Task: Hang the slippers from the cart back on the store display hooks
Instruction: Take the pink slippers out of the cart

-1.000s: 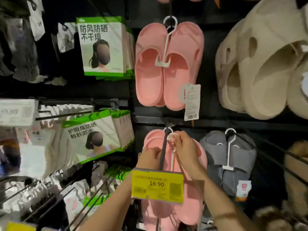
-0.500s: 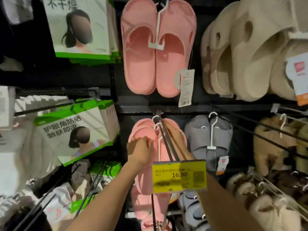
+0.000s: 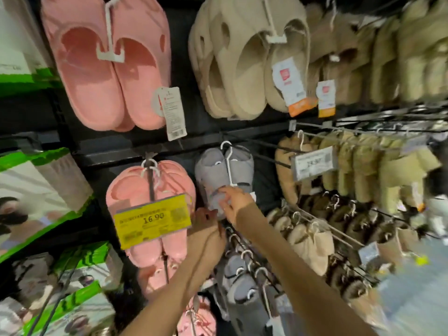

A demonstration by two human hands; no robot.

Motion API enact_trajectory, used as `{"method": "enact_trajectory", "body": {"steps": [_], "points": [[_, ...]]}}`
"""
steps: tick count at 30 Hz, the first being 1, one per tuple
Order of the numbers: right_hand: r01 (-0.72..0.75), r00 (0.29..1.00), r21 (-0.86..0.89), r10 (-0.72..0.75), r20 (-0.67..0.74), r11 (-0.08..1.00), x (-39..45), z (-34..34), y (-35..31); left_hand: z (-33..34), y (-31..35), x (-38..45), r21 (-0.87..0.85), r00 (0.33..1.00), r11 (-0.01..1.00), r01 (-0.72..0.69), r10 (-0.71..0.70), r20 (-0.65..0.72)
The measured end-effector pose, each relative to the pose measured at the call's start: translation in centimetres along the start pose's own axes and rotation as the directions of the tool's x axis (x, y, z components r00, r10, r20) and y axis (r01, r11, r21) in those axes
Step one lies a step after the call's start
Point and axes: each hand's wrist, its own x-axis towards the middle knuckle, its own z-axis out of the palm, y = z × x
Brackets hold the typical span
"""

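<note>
A pink pair of slippers (image 3: 135,187) hangs by white hangers on a display hook (image 3: 150,180), behind a yellow 16.90 price tag (image 3: 152,220). To its right a grey pair of slippers (image 3: 213,170) hangs on its own white hanger. My right hand (image 3: 236,203) reaches up to the grey pair's lower end, with fingers and thumb closed around it. My left hand (image 3: 206,229) sits just below and to the left, fingers curled. Motion blur hides whether the left hand holds anything. Neither hand touches the pink pair.
A larger pink pair (image 3: 109,69) and beige fuzzy slippers (image 3: 242,64) hang in the row above. More grey slippers (image 3: 244,294) and fluffy brown and cream pairs (image 3: 344,214) crowd long hooks below and to the right. Green-and-white boxes (image 3: 43,190) fill the left shelves.
Both hands have left the pink pair on its hook and shifted right to the grey pair. The view has swung right and down.
</note>
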Motion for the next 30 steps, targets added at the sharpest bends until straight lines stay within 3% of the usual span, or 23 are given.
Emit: {"method": "enact_trajectory", "body": {"steps": [1, 2, 5, 9, 15, 19, 26, 30], "points": [[-0.010, 0.999, 0.022, 0.011, -0.031, 1.000, -1.4, -1.5, 1.9, 2.0, 1.1, 0.4, 0.191, 0.991, 0.979, -0.076, 0.096, -0.095], [-0.024, 0.999, -0.018, 0.024, -0.024, 1.000, -3.3, -3.5, 3.5, 2.9, 4.1, -0.3, 0.362, 0.991, 0.927, -0.094, 0.123, -0.058], [-0.126, 0.992, -0.072, 0.125, -0.022, 0.989, -7.3, -9.1, 10.3, 9.1, 11.3, -2.1, 0.538, 0.942, 0.780, -0.318, 0.324, 0.087], [-0.267, 0.954, -0.074, 0.252, -0.162, 0.961, -14.5, -19.9, 19.2, 18.8, 20.4, -4.4, 0.314, 0.890, 0.833, -0.456, 0.425, 0.166], [-0.502, 0.825, -0.184, 0.404, -0.395, 0.845, -24.9, -34.8, 29.5, 32.9, 33.9, -8.4, 0.139, 0.747, 0.741, -0.657, 0.614, 0.256], [-0.630, 0.704, -0.144, 0.483, -0.521, 0.763, -30.3, -42.1, 35.7, 41.0, 41.9, -10.1, 0.032, 0.658, 0.681, -0.731, 0.692, 0.297], [-0.776, 0.491, -0.127, 0.465, -0.737, 0.618, -38.4, -52.2, 48.5, 56.5, 54.5, -11.9, -0.183, 0.489, 0.563, -0.806, 0.807, 0.331], [-0.815, 0.451, -0.175, 0.414, -0.791, 0.552, -40.0, -59.1, 59.9, 67.4, 63.0, -10.4, -0.272, 0.397, 0.486, -0.830, 0.859, 0.325]]}}
